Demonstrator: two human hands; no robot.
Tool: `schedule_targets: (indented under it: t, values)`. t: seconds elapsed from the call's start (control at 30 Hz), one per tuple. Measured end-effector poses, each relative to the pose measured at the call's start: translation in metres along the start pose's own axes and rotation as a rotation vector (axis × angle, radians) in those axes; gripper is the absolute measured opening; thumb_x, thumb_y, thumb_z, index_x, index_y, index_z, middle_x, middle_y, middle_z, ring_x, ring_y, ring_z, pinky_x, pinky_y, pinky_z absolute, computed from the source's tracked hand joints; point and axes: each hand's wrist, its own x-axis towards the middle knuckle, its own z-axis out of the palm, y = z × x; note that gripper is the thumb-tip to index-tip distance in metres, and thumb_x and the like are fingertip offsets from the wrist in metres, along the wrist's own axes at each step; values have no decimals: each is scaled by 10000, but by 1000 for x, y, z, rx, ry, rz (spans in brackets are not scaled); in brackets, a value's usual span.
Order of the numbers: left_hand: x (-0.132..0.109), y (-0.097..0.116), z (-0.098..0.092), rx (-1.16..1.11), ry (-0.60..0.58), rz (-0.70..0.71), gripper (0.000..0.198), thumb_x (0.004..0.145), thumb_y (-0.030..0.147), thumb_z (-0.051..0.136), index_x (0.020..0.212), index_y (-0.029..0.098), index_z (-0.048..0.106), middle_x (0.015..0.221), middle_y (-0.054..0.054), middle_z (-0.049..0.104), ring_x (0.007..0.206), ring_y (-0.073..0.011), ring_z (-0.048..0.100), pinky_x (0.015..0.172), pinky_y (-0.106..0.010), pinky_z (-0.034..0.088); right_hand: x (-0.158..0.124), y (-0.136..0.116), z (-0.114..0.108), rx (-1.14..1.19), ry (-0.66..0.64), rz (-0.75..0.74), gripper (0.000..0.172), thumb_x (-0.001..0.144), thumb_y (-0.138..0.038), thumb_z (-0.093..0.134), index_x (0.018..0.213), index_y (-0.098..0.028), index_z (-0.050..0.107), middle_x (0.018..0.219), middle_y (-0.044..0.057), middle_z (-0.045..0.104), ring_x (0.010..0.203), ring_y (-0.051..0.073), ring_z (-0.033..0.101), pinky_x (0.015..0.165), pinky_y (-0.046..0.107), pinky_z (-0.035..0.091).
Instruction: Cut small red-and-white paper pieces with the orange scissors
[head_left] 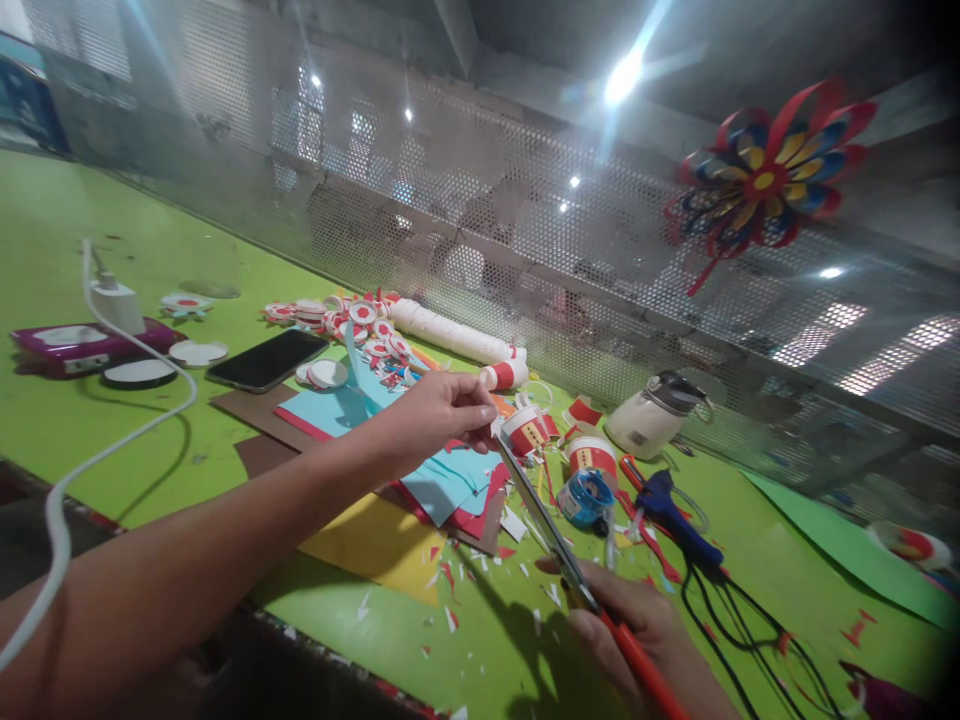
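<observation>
My left hand (442, 412) reaches over the coloured paper, thumb and fingers pinched on a small white scrap of paper (496, 427). My right hand (637, 610) grips a pair of scissors (544, 520) with red handles, its long blades pointing up and away from me. The blade tips meet the white scrap close to my left fingertips; whether they are cutting it I cannot tell. Beneath my left hand lie sheets of light blue paper (442, 485) over red and brown ones, with a yellow sheet (375, 545) nearer me. Small clippings are scattered under the scissors.
A blue glue gun (679, 520) with a black cord lies at right, near a blue tape roll (585, 497) and cut paper cups (526, 430). Behind are a white tube (457, 330), red-white paper discs (364, 315) and a lidded jug (652, 415). A phone (268, 360) and white cable (124, 455) lie left.
</observation>
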Motion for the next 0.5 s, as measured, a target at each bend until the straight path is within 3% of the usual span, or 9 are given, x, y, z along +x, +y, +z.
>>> schedule_targets:
  t: [0.33,0.5]
  values:
    - [0,0,1,-8,24,-12,76,698,154,563,638,122,528,549,-11,568,525,-113,563,589,-270,436,0,-1,2,-2,31,-3,355,815,-417,467,872,-122,657,559,-59,279,468,97,293,448,223,230]
    - [0,-2,1,-17,9,-10,74,704,152,564,644,124,530,581,-24,589,539,-110,568,587,-263,434,-1,0,4,-7,60,-6,412,821,-459,442,940,-128,655,554,-60,277,461,101,264,446,229,233]
